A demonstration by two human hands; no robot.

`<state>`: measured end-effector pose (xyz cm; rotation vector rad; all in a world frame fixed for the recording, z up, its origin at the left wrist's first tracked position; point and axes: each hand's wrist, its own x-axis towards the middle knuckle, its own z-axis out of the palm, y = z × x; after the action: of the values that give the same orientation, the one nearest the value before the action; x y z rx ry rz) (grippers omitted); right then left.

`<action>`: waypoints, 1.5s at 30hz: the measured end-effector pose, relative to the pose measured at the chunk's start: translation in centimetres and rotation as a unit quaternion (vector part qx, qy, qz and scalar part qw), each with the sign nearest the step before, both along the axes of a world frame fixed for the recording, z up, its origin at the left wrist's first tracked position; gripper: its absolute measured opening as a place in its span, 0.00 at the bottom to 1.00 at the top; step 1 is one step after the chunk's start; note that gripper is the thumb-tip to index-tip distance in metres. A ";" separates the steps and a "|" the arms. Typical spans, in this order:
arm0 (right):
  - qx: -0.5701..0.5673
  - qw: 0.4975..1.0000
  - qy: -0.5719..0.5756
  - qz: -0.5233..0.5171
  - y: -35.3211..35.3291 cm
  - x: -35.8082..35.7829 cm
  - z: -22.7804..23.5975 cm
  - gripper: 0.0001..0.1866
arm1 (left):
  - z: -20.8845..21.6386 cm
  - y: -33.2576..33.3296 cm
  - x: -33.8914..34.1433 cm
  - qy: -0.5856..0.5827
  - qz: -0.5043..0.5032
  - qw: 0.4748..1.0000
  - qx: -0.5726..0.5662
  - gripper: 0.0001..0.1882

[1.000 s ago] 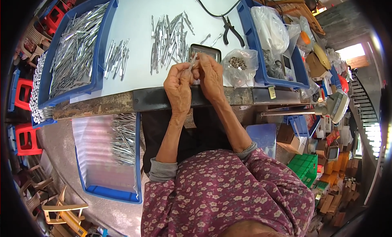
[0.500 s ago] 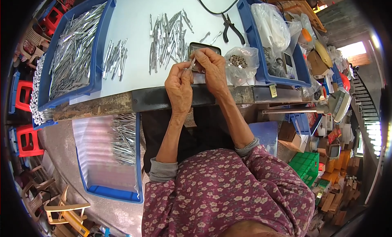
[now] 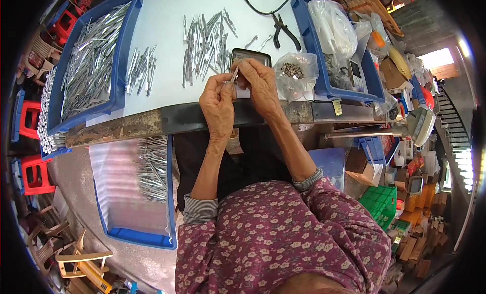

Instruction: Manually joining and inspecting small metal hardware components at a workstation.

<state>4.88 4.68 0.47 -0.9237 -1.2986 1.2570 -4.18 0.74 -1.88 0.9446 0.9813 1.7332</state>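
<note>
Close together over the table's front edge, my left hand and my right hand pinch a thin silvery metal piece between thumbs and forefingers. The fingers partly cover it. Just behind them lies a small dark rectangular tin, partly hidden by my right hand. To the right of it is an open clear plastic bag with small brassy metal parts inside. A loose pile of slim metal strips spreads to the left of the hands, with a smaller group of strips farther left.
A blue tray full of metal strips stands at the left. Black-handled pliers lie at the back right, beside a blue bin holding plastic bags. Below the table, another blue tray holds more strips.
Both hands have shifted slightly left within the picture, still pinching the metal piece. My right fingers sit a little lower, so more of the tin shows.
</note>
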 end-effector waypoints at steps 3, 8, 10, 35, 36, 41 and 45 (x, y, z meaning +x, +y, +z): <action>-0.064 0.995 0.058 0.054 -2.1 0.1 0.1 0.10 | 1.0 -1.5 -0.1 -0.027 0.003 1.000 0.003 0.06; -0.078 0.987 0.051 0.132 -6.1 0.4 0.2 0.11 | 1.2 -5.5 -0.6 -0.101 -0.021 0.993 -0.057 0.07; -0.108 0.982 0.037 0.151 -7.9 0.5 -0.4 0.12 | 1.4 -7.8 -1.1 -0.158 -0.048 0.983 -0.083 0.06; -0.267 0.944 0.133 0.143 -12.3 0.7 -7.7 0.11 | -4.7 -11.8 0.3 -0.206 0.023 0.947 -0.244 0.06; -0.268 0.944 0.135 0.139 -12.3 0.7 -7.6 0.11 | -4.8 -11.8 0.5 -0.207 0.024 0.946 -0.247 0.06; -0.272 0.941 0.144 0.139 -12.2 0.8 -7.7 0.11 | -5.0 -11.6 0.9 -0.212 0.048 0.949 -0.228 0.05; -0.275 0.937 0.165 0.140 -11.9 0.7 -7.7 0.12 | -4.6 -11.2 1.2 -0.196 0.065 0.948 -0.244 0.05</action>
<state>5.56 -7.23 -7.22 -0.8686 -0.8364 1.9697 -3.00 -10.44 -6.47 0.2102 1.1432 1.5881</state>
